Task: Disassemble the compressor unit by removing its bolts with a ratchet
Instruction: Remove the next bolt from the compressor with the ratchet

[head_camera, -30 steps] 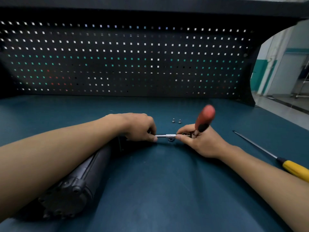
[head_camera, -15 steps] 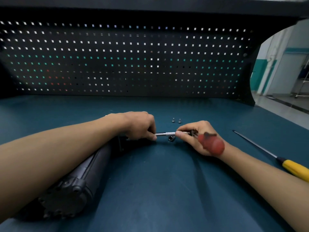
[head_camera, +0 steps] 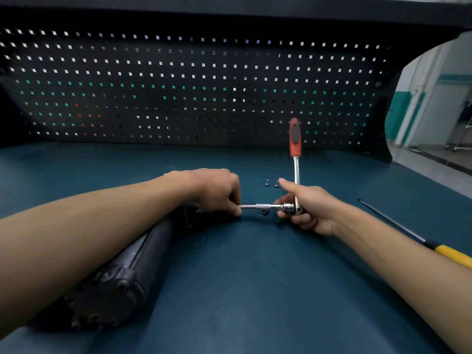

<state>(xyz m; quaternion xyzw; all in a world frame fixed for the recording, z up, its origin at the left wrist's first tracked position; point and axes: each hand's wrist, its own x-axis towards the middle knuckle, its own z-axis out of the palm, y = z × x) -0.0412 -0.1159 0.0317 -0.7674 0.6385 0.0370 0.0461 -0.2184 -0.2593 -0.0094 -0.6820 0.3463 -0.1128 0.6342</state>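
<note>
Compressor (head_camera: 132,264) lies under the left forearm; probably heavy, stiff, may roll. Left hand (head_camera: 217,192) pinches the extension bar (head_camera: 263,206) at the compressor's far end. Right hand (head_camera: 310,209) grips the ratchet (head_camera: 296,169) head just beyond. The rubber handle would likely give better leverage.

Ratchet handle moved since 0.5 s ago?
Yes. The ratchet handle swung up from over the right hand's wrist and now stands upright in front of the pegboard, right of the two loose bolts.

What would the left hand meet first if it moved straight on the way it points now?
Likely the right hand, which grips the ratchet at the far end of the bar that the left hand pinches. Depth is hard to judge.
</note>
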